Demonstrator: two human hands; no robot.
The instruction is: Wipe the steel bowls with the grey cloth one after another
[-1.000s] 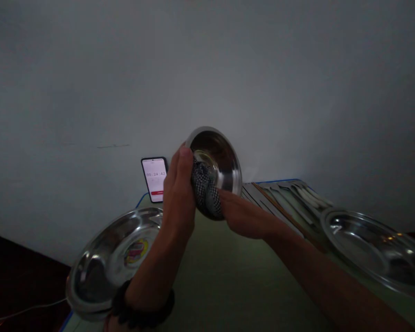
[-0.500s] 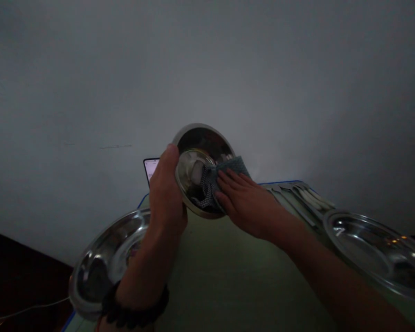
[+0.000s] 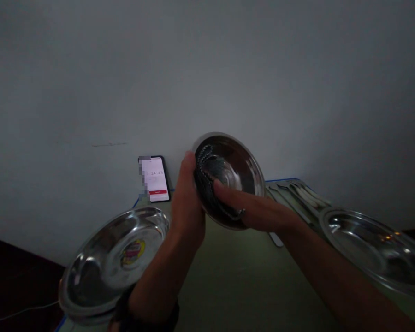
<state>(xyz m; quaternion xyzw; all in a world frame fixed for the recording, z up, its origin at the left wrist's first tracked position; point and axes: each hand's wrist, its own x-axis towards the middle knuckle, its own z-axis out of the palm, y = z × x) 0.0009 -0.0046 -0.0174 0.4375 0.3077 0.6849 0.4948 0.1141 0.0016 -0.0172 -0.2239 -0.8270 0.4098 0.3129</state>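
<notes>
A shiny steel bowl [image 3: 249, 173] is held up over the table, tilted so that its inside faces me. My left hand [image 3: 186, 203] grips its left edge, thumb at the rim and the other fingers mostly hidden behind. Inside the bowl my right hand [image 3: 252, 208] presses a dark, checked-edge cloth [image 3: 205, 177] against the left and lower inner wall. The thumb shows on top of the cloth, while the remaining fingers are hidden.
Left on the green table [image 3: 228, 286] lies a large steel plate [image 3: 90, 267] with a round sticker. A lit phone [image 3: 159, 180] leans on the wall behind. Several utensils [image 3: 304, 193] lie at the back right, beside another steel dish [image 3: 370, 249].
The bowl and both hands have shifted right. My right hand has moved the cloth from the bowl's right side to its left inner wall. The phone is now uncovered.
</notes>
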